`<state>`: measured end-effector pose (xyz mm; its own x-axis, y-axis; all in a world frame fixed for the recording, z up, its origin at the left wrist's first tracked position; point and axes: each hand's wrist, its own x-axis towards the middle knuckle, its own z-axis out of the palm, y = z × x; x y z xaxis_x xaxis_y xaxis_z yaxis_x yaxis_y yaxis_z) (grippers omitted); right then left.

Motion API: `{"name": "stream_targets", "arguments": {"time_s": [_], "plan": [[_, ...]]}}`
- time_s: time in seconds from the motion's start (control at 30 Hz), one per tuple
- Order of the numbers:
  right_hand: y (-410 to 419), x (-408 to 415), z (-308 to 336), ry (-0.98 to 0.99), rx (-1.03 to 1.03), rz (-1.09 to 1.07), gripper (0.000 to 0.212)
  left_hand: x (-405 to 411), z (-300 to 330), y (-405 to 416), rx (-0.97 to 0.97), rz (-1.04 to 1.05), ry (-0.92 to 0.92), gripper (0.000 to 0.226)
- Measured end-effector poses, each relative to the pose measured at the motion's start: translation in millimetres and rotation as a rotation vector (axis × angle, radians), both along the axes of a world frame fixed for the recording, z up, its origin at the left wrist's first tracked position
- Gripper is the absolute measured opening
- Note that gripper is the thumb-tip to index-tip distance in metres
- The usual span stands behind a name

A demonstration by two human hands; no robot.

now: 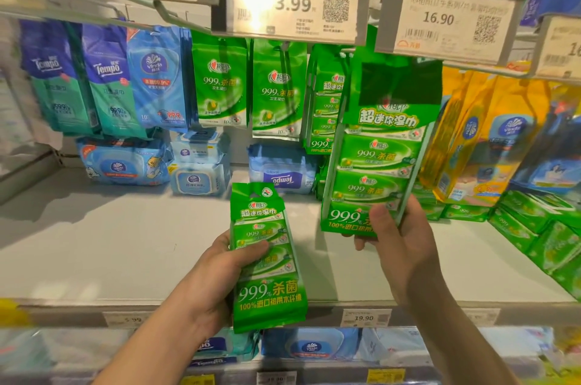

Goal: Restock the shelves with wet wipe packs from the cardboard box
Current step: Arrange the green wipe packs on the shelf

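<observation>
My left hand (217, 277) grips a green multi-pack of wet wipes (267, 259) in front of the white shelf (125, 243), thumb across its face. My right hand (399, 237) holds the bottom of a second green multi-pack (380, 158), raised upright with its top at the peg hook (345, 52) under the 16.90 price tag (446, 19). More of the same green multi-packs (323, 108) hang just behind it. The cardboard box is out of view.
Single green packs (220, 82) hang at centre, blue Tempo and Vinda packs (103, 76) at left. Yellow packs (484, 133) hang at right above stacked green packs (534, 227). Blue tub packs (195, 170) stand at the shelf's back. Price tags hang overhead.
</observation>
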<state>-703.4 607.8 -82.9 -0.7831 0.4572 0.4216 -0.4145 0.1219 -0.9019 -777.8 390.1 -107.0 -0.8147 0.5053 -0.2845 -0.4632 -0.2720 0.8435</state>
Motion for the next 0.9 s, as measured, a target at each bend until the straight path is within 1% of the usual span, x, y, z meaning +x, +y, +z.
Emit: {"name": "stream_targets", "arguments": {"time_s": [0.1,0.17,0.23,0.3,0.37,0.5,0.53,0.63,0.67,0.8,0.9], "plan": [[-4,-9,2,-0.002,0.024,-0.015,0.039,-1,0,-3,0.002,0.013,0.010,0.032],[-3,-16,3,-0.026,0.040,-0.047,0.037,-1,0,-5,0.002,0.028,0.021,0.039],[-1,-24,5,-0.061,0.059,-0.081,0.021,-2,0,-6,0.002,0.035,0.033,0.046],[1,-31,10,-0.104,0.056,-0.111,0.015,-2,0,-8,-0.001,0.041,0.040,0.047],[3,-38,17,-0.129,0.021,-0.128,0.018,-1,0,-9,-0.007,0.051,0.038,0.047],[8,-55,30,-0.155,-0.047,-0.145,0.036,1,1,-12,-0.017,0.054,0.028,0.052],[9,-60,33,-0.163,-0.070,-0.154,0.037,1,1,-12,-0.021,0.051,0.027,0.053],[10,-73,42,-0.189,-0.113,-0.148,0.022,2,2,-11,-0.026,0.049,0.024,0.054],[10,-76,45,-0.201,-0.116,-0.150,0.020,3,3,-11,-0.026,0.047,0.025,0.054],[9,-83,46,-0.245,-0.141,-0.157,0.024,4,5,-10,-0.015,0.039,0.022,0.057],[9,-82,43,-0.277,-0.215,-0.138,0.028,5,5,-9,-0.003,0.033,0.029,0.046]]}}
